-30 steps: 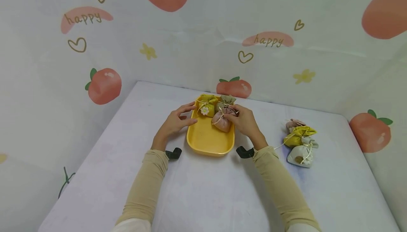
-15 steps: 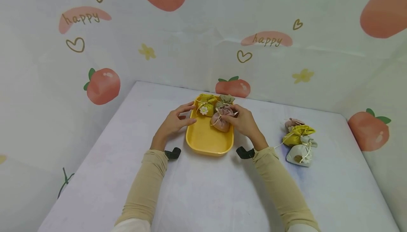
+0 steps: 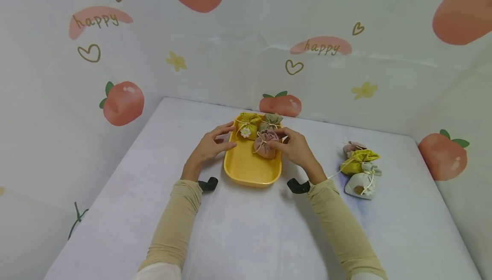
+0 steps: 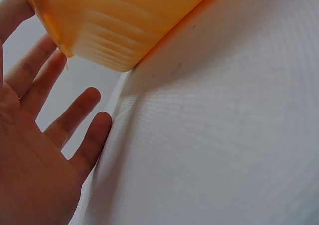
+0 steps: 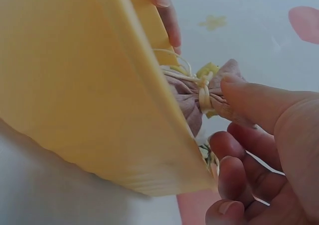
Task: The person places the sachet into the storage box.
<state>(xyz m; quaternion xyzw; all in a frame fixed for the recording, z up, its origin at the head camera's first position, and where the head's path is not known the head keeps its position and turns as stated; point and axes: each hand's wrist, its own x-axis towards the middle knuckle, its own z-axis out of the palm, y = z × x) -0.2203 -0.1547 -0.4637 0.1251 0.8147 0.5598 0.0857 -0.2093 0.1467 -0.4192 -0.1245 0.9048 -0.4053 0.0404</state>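
Note:
A yellow tray [image 3: 251,171] lies on the table with drawstring pouches at its far end. My right hand [image 3: 297,147] pinches the gathered top of a mauve drawstring pouch [image 5: 187,98] between thumb and forefinger, over the tray's right side. A yellow pouch [image 3: 250,127] with a white flower and a grey-green pouch [image 3: 271,121] sit behind it in the tray. My left hand [image 3: 207,145] is at the tray's left rim, its fingers spread and fairly straight. In the left wrist view, its upper fingers reach the tray's edge while the lower ones stay apart from it.
To the right on the white table [image 3: 246,233] is a small group of pouches: a pinkish one [image 3: 352,147], a yellow one [image 3: 359,160] and a white one [image 3: 362,185]. A printed cloth backdrop [image 3: 223,58] stands behind the table.
The mauve pouch has tipped slightly as my right fingers shift on its top. My left hand stays at the tray's rim, and the whole view has drifted a little.

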